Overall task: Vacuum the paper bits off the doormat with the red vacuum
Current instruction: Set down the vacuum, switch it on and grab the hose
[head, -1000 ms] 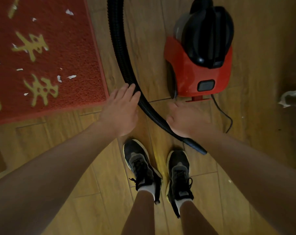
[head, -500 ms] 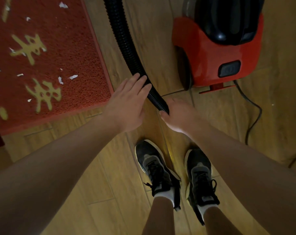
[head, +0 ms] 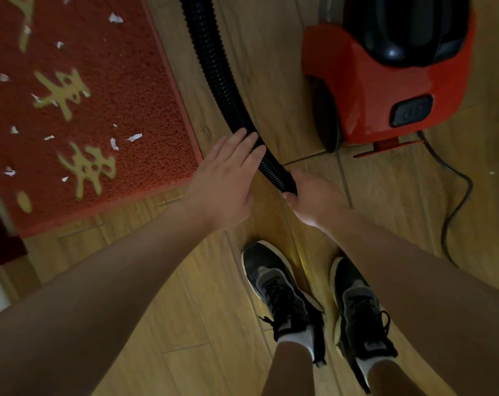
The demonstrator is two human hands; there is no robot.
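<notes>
A wooden floor (head: pixel 156 324) carries everything. The red doormat (head: pixel 145 90), with gold characters on it, lies on the floor to the left of both hands, its near right corner just beside the left hand. The red vacuum (head: pixel 356 90) stands on the floor past the right hand, close to it but apart. Its black ribbed hose (head: pixel 214 67) runs down between the doormat's right edge and the vacuum to the hands. A dark cord (head: pixel 456 195) trails from the vacuum's near side. The left hand (head: pixel 222 184) is flat, fingers straight, with its fingertips resting on the hose. The right hand (head: pixel 314 200) is curled round the hose just below, gripping it. Two black shoes (head: pixel 274 287) stand under the arms. White paper bits (head: pixel 134 137) lie scattered across the doormat, well clear of both hands.
</notes>
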